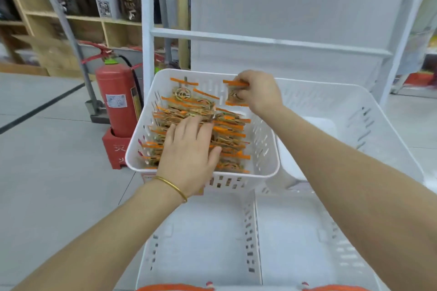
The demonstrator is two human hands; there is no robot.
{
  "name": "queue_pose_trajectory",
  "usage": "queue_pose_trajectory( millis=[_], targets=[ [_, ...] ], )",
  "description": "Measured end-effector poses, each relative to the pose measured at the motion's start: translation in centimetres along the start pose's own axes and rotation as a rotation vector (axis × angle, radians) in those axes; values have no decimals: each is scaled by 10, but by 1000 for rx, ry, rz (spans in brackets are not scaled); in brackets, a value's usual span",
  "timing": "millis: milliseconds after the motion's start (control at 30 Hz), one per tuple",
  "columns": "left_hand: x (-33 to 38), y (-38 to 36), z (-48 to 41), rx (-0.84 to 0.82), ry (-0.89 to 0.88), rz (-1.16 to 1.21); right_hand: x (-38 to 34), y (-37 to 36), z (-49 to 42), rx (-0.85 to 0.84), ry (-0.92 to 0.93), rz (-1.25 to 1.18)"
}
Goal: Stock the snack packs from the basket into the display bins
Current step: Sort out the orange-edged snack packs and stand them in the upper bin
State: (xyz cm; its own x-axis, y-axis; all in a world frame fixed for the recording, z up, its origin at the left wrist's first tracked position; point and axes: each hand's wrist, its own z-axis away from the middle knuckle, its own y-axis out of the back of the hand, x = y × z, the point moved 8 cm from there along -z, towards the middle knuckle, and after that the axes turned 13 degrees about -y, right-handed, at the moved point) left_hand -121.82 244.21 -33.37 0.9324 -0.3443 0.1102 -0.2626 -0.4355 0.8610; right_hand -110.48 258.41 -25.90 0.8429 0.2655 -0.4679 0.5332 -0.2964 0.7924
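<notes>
A white slotted bin (264, 168) on the upper tier holds several snack packs (227, 132) with orange-edged wrappers, stacked in rows. My left hand (189, 153) lies flat on top of the packs, fingers straight. Over the bin's far right corner, my right hand (257, 92) pinches one snack pack (234, 97). To the right stands a second white bin (350, 111), with nothing visible in it. Two more white bins (205, 238) (298, 238) sit on the lower tier in front, both showing bare floors. An orange rim (170, 288), possibly the basket, peeks in at the bottom edge.
A white shelf frame (260, 40) rises behind the bins. A red fire extinguisher (115, 101) in a red stand is on the floor to the left. Wooden shelving (78, 19) with dark boxes lines the back left. Grey tiled floor lies to the left.
</notes>
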Motion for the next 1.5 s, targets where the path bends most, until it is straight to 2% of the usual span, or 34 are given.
queue_pose_trajectory(
  millis=[133,233,300,400,467,667,733,800,933,1067,1233,1400,1500],
  targets=[
    [-6,-9,-1,26,-11,-19,8,-52,-26,-138,-25,110],
    [-9,-12,-2,25,-3,23,12,-82,-27,-321,-80,57],
    [-11,-14,-3,30,10,46,12,-89,-24,-415,-148,-64],
    [-14,-10,-6,33,16,75,13,-68,-20,-393,-241,-239],
    [-10,-1,-5,38,-8,73,13,-40,-6,-331,-218,-318],
    [21,39,34,8,-72,61,5,49,138,-244,-26,-590],
    [35,45,65,-62,-88,58,14,53,198,-321,-28,-653],
    [49,40,106,-177,-95,63,31,33,258,-470,-112,-679],
    [71,17,193,-403,-31,130,61,-15,371,-739,-268,-574],
    [86,5,242,-545,2,138,69,-44,429,-868,-217,-342],
    [89,-2,268,-629,20,131,72,-66,467,-944,-155,-136],
    [94,-28,286,-771,-34,123,78,-72,509,-1165,-82,103],
    [99,-41,295,-858,-67,110,81,-78,526,-1139,24,298]
  ],
)
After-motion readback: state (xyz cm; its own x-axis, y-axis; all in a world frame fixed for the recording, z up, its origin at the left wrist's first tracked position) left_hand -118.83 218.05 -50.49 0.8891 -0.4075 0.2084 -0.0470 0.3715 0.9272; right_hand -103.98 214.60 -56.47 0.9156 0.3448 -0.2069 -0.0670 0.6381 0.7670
